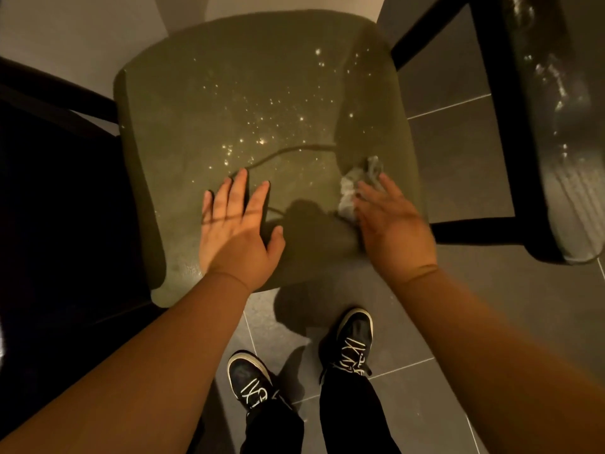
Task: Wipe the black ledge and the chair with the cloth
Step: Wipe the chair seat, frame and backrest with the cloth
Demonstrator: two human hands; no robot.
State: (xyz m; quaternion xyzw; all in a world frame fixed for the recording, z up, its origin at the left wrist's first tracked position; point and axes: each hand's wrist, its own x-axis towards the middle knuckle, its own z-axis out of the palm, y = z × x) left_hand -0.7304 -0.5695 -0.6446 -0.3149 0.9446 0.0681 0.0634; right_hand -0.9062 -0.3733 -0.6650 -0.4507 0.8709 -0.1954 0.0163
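Note:
The chair's olive green seat (229, 103) fills the middle of the head view, speckled with bright droplets. My left hand (235, 227) lies flat on the seat's near part, fingers straight and spread. My right hand (393, 224) presses a crumpled grey cloth (360, 181) onto the seat's near right corner; the fingers look extended over the cloth, which sticks out beyond the fingertips. A dark black surface (49, 208) lies to the left of the seat.
A second chair (563, 158) with a black frame and a wet, shiny seat stands at the right. Dark grey floor tiles (458, 322) run under both. My two black shoes (350, 342) stand just in front of the seat's edge.

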